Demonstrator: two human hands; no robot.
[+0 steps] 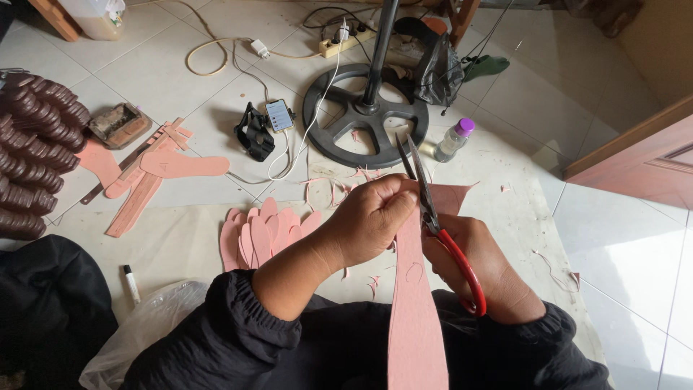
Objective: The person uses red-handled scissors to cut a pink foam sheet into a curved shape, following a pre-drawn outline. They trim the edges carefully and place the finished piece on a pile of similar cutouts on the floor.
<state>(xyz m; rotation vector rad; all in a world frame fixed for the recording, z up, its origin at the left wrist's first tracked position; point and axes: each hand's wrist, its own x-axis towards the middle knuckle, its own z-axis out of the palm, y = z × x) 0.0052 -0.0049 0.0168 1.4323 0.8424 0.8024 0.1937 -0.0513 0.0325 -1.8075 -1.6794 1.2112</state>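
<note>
Left hand (372,217) pinches pink sheet strip (415,310) at its top; right hand (480,271) grips red-handled scissors (440,231), blades open, touching strip edge. Cut pink insoles (263,235) fanned on floor beside.

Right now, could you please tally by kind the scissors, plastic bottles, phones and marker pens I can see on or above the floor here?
Scissors with red handles, in the right hand: 1
Plastic bottle with purple cap: 1
Phone: 1
Marker pen: 1
Total: 4
The left hand holds the pink sheet strip.
</note>
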